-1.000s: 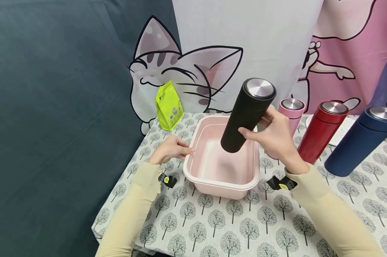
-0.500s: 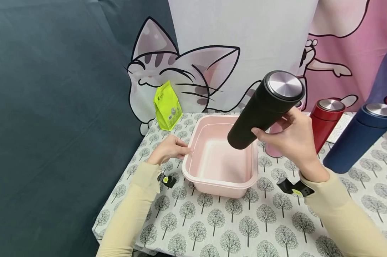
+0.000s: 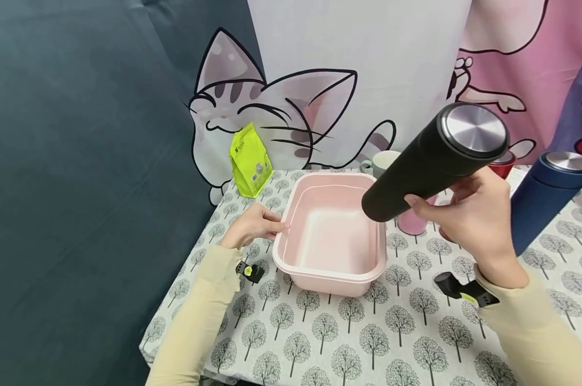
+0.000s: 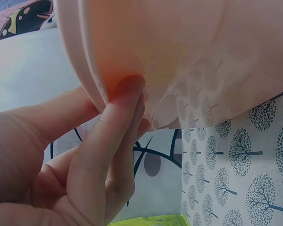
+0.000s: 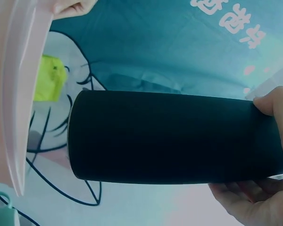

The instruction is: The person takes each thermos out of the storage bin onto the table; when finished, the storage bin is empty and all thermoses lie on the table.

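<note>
My right hand (image 3: 479,214) grips a black thermos bottle (image 3: 416,171) with a brushed metal lid top. The bottle tilts, lid up to the right, its base over the right rim of a pink plastic basin (image 3: 339,279). In the right wrist view the thermos (image 5: 170,136) lies across the picture, thumb on one side and fingers on the other. At the basin's left side, my left hand (image 3: 257,226) pinches the rim between thumb and fingers. The left wrist view shows those fingers (image 4: 96,155) on both sides of the basin wall (image 4: 203,42).
A yellow-green bag (image 3: 250,163) stands at the table's back left. Behind the basin's right corner is a pale green mug (image 3: 384,161). A pink bottle (image 3: 413,221), a red bottle (image 3: 503,165) and a blue bottle (image 3: 544,198) stand to the right, partly hidden by my right hand and thermos.
My right hand has moved right with the black thermos, from above the basin to its right side, tilting it further. The pale green mug has come into view. The left hand stays on the rim.
</note>
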`<state>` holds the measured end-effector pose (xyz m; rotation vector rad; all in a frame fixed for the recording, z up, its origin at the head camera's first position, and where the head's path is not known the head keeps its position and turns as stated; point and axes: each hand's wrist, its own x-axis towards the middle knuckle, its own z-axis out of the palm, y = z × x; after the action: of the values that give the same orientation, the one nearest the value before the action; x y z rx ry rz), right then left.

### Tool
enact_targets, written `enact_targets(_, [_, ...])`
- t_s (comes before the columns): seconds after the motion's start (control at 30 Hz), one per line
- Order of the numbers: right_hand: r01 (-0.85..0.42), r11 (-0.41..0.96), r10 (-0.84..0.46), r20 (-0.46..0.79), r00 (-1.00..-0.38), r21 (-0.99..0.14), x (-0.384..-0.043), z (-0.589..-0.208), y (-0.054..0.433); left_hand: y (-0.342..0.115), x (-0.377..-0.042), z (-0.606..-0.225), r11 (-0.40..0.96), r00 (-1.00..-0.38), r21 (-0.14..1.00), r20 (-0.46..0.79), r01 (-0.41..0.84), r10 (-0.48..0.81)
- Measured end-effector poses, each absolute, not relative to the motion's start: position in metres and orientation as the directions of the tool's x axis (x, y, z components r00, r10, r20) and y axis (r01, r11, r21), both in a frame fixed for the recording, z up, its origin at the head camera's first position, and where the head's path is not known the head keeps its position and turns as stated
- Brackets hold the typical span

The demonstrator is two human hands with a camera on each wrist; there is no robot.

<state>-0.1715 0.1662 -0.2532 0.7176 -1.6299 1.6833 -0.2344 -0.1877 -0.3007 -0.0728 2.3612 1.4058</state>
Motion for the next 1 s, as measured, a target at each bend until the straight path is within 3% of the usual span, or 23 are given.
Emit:
enact_targets(0.27, [-0.709,0.318,0.123,0.769,-0.628,-0.630,-0.160,-0.253,0.181,-0.189,-0.235,-0.304,0.484,-0.927,0.846,-0.338,-0.223,0.165])
enact_targets(0.53, [-0.656,0.365,0.178,0.741,-0.647,-0.661,-0.150,-0.258,0.192,-0.188,-0.234,-0.303,0.474,-0.925,0.854,-0.333,-0.215,0.181])
enact_targets(1.0, [-0.656,0.372,0.134,0.738,-0.662,-0.656,-0.142,-0.266,0.215,-0.186,-0.236,-0.305,0.479,-0.922,0.846,-0.350,-0.236,0.165])
